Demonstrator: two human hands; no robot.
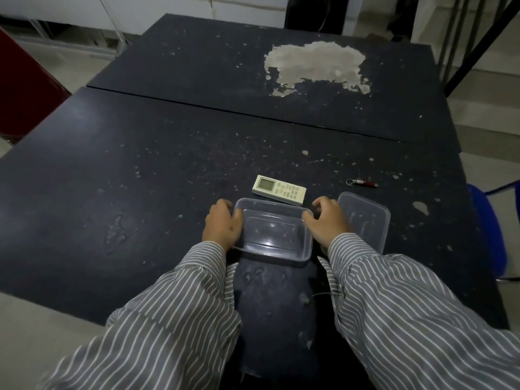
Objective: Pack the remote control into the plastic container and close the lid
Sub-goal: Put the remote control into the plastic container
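Observation:
A clear rectangular plastic container stands open and empty on the dark table, near the front edge. My left hand grips its left end and my right hand grips its right end. The white remote control lies flat just behind the container, screen end to the left. The clear lid rests on the table to the right of the container, partly hidden by my right wrist.
A small red keyring tool lies behind the lid. The dark table is scuffed, with a large bare patch on the far section. A blue chair stands at the right edge, a dark red object at the left.

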